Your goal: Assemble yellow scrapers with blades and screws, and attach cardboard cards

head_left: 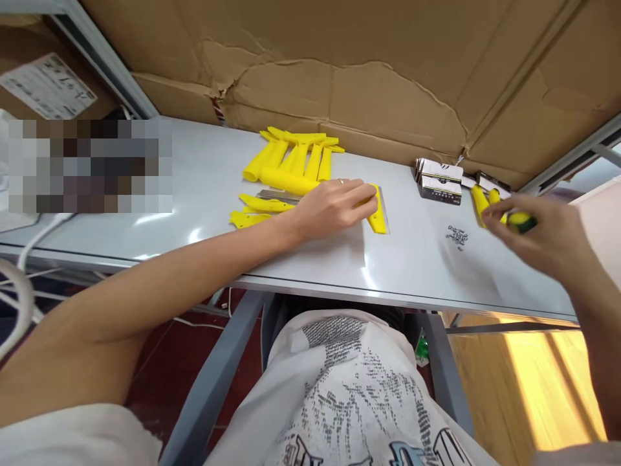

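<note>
My left hand (339, 204) rests on the table with its fingers closed over a flat yellow scraper head (377, 219) that has a thin blade along its right side. Under and beside that wrist lie a long yellow tube handle (288, 180), some grey metal blades (276, 195) and yellow scraper pieces (252, 220). Held above the table's right side, my right hand (543, 236) is closed around a yellow and dark green screwdriver handle (521, 221); its shaft cannot be made out. A small pile of screws (457, 236) lies to the left of this hand.
Several yellow handles (291, 158) are lined up at the back. Small black and white boxes (440, 182) stand at the back right, near more yellow handles (479, 202). A cardboard wall (339, 97) borders the white table (310, 265). A white cable (43, 236) hangs at the left.
</note>
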Motion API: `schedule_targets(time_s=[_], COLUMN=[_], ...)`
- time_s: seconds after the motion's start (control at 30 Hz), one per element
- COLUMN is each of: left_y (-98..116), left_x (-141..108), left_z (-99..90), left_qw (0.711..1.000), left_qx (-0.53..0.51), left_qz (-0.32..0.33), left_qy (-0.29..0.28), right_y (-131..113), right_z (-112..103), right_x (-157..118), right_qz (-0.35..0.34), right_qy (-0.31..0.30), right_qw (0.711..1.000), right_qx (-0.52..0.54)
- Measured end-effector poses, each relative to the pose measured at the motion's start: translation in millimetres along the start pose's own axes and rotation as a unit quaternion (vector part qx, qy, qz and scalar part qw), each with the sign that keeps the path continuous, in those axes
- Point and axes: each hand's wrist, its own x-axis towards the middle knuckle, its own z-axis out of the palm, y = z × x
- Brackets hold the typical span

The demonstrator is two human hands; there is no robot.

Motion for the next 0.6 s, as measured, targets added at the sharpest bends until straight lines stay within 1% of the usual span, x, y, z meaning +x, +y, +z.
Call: schedule_targets(time_s=[0.03,0.1,0.17,0.27,0.37,0.47,0.53,0.6], left_y=[0,2,4,6,6,4,4,3], left_x=[-1,-2,-4,-6,-7,-6,-6,-6], left_z=[0.8,3.0,5.5,8.7,9.9,9.4,8.9,8.6], left_qw=[1.0,1.0,0.998,0.994,0.992,0.995,0.997,0.997], left_qx=[-0.005,-0.02,-0.048,-0.099,-0.114,-0.09,-0.068,-0.055], left_qz=[-0.006,-0.019,-0.032,-0.056,-0.057,-0.041,-0.024,-0.011], left_qy=[0.0,0.002,0.002,-0.003,-0.005,0.015,0.039,0.048], right_y=[5,10,13,16,18,16,7,-11], right_z=[4,12,21,35,46,51,48,40], right_x=[-13,-32,-40,-44,-46,-48,-45,-36], right_qz=[-0.011,-0.034,-0.055,-0.07,-0.056,-0.036,-0.05,-0.09], right_qy=[-0.039,-0.071,-0.097,-0.122,-0.132,-0.142,-0.134,-0.1], right_qw=[0.999,0.995,0.992,0.99,0.989,0.989,0.989,0.991], right_qx=[-0.034,-0.056,-0.05,-0.03,-0.021,-0.036,-0.033,-0.014])
